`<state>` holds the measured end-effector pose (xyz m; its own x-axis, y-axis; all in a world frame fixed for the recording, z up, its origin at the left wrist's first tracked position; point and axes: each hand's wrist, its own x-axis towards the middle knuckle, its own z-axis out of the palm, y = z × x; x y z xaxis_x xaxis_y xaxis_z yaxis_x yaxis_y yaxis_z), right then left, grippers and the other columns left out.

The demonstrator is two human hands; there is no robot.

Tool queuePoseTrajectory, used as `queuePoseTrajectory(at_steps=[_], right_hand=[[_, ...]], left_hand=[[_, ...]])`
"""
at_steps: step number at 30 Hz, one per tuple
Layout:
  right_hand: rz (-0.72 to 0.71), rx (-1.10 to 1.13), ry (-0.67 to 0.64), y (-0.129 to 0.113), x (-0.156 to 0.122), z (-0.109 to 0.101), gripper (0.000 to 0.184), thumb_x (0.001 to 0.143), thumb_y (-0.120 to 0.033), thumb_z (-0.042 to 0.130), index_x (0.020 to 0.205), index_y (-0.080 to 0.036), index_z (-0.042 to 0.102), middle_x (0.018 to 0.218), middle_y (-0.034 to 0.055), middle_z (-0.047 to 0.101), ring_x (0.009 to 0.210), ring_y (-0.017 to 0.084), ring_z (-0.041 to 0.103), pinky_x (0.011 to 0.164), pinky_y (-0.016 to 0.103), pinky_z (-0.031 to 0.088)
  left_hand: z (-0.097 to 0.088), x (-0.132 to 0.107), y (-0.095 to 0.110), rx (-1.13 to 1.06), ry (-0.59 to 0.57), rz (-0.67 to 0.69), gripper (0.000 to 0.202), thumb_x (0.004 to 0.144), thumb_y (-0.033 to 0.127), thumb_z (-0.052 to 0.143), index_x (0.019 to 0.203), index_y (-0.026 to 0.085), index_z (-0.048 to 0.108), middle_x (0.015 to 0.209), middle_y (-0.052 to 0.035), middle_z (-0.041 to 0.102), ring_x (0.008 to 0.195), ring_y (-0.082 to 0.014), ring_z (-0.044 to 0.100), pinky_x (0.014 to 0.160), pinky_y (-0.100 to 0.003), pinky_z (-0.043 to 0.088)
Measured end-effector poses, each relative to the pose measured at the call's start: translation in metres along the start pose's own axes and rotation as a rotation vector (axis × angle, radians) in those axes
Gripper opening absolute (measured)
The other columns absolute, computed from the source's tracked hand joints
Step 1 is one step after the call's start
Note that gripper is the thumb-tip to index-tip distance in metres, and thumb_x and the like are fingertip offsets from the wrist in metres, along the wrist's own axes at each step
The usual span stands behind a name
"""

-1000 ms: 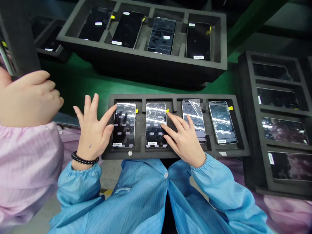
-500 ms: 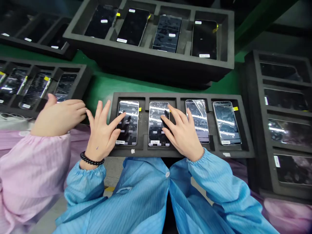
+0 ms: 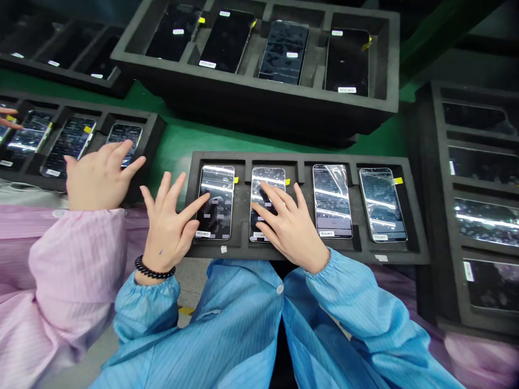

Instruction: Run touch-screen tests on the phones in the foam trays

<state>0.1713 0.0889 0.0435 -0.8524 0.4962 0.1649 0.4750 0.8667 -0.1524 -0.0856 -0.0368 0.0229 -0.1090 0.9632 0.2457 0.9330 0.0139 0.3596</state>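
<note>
A black foam tray (image 3: 243,252) in front of me holds several smartphones in separate slots. My left hand (image 3: 167,229) is spread, its index fingertip on the screen of the leftmost smartphone (image 3: 214,216). Over the second smartphone (image 3: 267,175) lies my right hand (image 3: 290,224), fingers apart, with fingertips at its screen and the lower right of it hidden. A third smartphone (image 3: 333,202) shows lines of text, and a fourth smartphone (image 3: 382,205) sits in the right slot. Yellow tabs stick out beside some of them. Neither hand grips anything.
Behind stands a taller stack of foam trays (image 3: 259,94) with more smartphones. At right is another tray stack (image 3: 441,216). On the left, a co-worker's hand (image 3: 99,175) in a pink sleeve is over another phone tray (image 3: 152,127), on the green table (image 3: 178,135).
My right hand has shifted left across the second smartphone, uncovering the third. My left hand stays at the first one. The co-worker's hand has lifted and turned, and another hand's fingers show at far left.
</note>
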Motion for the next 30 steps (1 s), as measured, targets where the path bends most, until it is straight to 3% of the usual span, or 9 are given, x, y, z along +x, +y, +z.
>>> queuePoseTrajectory(at_steps=[4, 7, 11, 16, 19, 22, 25, 28, 30], right_hand=[[0.037, 0.015, 0.060, 0.003, -0.007, -0.007, 0.037, 0.106, -0.034, 0.045, 0.135, -0.019, 0.062, 0.161, 0.0172, 0.045, 0.140, 0.031, 0.050, 0.120, 0.068, 0.032], [0.071, 0.025, 0.083, 0.007, -0.017, -0.014, 0.036, 0.106, -0.033, 0.045, 0.133, -0.018, 0.064, 0.159, 0.0185, 0.047, 0.140, 0.031, 0.050, 0.120, 0.068, 0.032], [0.094, 0.070, 0.095, 0.011, -0.031, -0.021, 0.031, 0.105, -0.031, 0.049, 0.127, -0.021, 0.068, 0.157, 0.0173, 0.049, 0.139, 0.030, 0.051, 0.121, 0.067, 0.030], [-0.001, 0.175, 0.126, 0.012, -0.051, -0.024, 0.025, 0.103, -0.029, 0.053, 0.114, -0.022, 0.074, 0.154, 0.0145, 0.055, 0.139, 0.027, 0.052, 0.126, 0.063, 0.023], [-0.039, 0.176, 0.093, 0.013, -0.060, -0.022, 0.025, 0.103, -0.029, 0.054, 0.111, -0.021, 0.076, 0.152, 0.0121, 0.057, 0.137, 0.027, 0.054, 0.127, 0.061, 0.022], [-0.053, 0.166, 0.057, 0.011, -0.062, -0.018, 0.025, 0.102, -0.029, 0.055, 0.112, -0.020, 0.076, 0.152, 0.0119, 0.057, 0.136, 0.027, 0.055, 0.127, 0.062, 0.024], [-0.102, 0.184, 0.055, 0.008, -0.057, -0.015, 0.028, 0.102, -0.031, 0.054, 0.120, -0.020, 0.074, 0.155, 0.0133, 0.054, 0.137, 0.028, 0.054, 0.126, 0.064, 0.025], [-0.142, 0.195, 0.038, 0.003, -0.049, -0.011, 0.028, 0.102, -0.031, 0.053, 0.118, -0.019, 0.073, 0.156, 0.0131, 0.053, 0.137, 0.027, 0.054, 0.126, 0.064, 0.026], [-0.157, 0.195, 0.023, 0.001, -0.044, -0.009, 0.030, 0.102, -0.031, 0.053, 0.121, -0.019, 0.072, 0.157, 0.0132, 0.051, 0.137, 0.028, 0.054, 0.125, 0.065, 0.027]], left_hand=[[0.005, 0.006, 0.000, 0.008, -0.113, 0.085, 0.048, 0.105, 0.047, 0.033, 0.140, 0.033, 0.062, 0.173, -0.0016, 0.016, 0.161, -0.0380, 0.008, 0.125, -0.075, 0.000], [0.008, 0.009, 0.001, 0.012, -0.122, 0.107, 0.050, 0.105, 0.047, 0.032, 0.144, 0.032, 0.057, 0.174, -0.0043, 0.014, 0.161, -0.0382, 0.007, 0.124, -0.076, 0.002], [0.008, 0.012, 0.004, 0.015, -0.173, 0.171, 0.050, 0.104, 0.047, 0.035, 0.151, 0.034, 0.050, 0.174, -0.0033, 0.008, 0.161, -0.0386, 0.006, 0.123, -0.077, 0.002], [0.009, 0.012, 0.006, -0.004, -0.208, 0.159, 0.057, 0.103, 0.051, 0.035, 0.158, 0.036, 0.035, 0.175, -0.0043, 0.003, 0.161, -0.0403, 0.004, 0.122, -0.078, 0.003], [0.008, 0.011, 0.006, -0.015, -0.240, 0.155, 0.057, 0.103, 0.053, 0.033, 0.158, 0.039, 0.035, 0.175, -0.0022, 0.003, 0.161, -0.0413, 0.004, 0.122, -0.079, 0.002], [0.001, 0.007, 0.007, -0.058, -0.142, 0.113, 0.060, 0.103, 0.059, 0.025, 0.159, 0.038, 0.033, 0.175, 0.0005, 0.006, 0.161, -0.0410, 0.006, 0.124, -0.077, 0.002], [-0.011, -0.004, 0.008, -0.064, -0.021, 0.076, 0.058, 0.103, 0.059, 0.019, 0.156, 0.045, 0.036, 0.173, 0.0100, 0.010, 0.161, -0.0381, 0.009, 0.128, -0.073, 0.001], [-0.021, -0.020, 0.006, -0.026, 0.014, 0.037, 0.053, 0.103, 0.056, 0.021, 0.151, 0.052, 0.042, 0.172, 0.0174, 0.013, 0.161, -0.0373, 0.013, 0.131, -0.068, 0.001], [-0.024, -0.032, 0.002, -0.012, 0.030, 0.036, 0.050, 0.102, 0.054, 0.024, 0.148, 0.053, 0.045, 0.171, 0.0176, 0.017, 0.160, -0.0380, 0.015, 0.131, -0.069, 0.002]])
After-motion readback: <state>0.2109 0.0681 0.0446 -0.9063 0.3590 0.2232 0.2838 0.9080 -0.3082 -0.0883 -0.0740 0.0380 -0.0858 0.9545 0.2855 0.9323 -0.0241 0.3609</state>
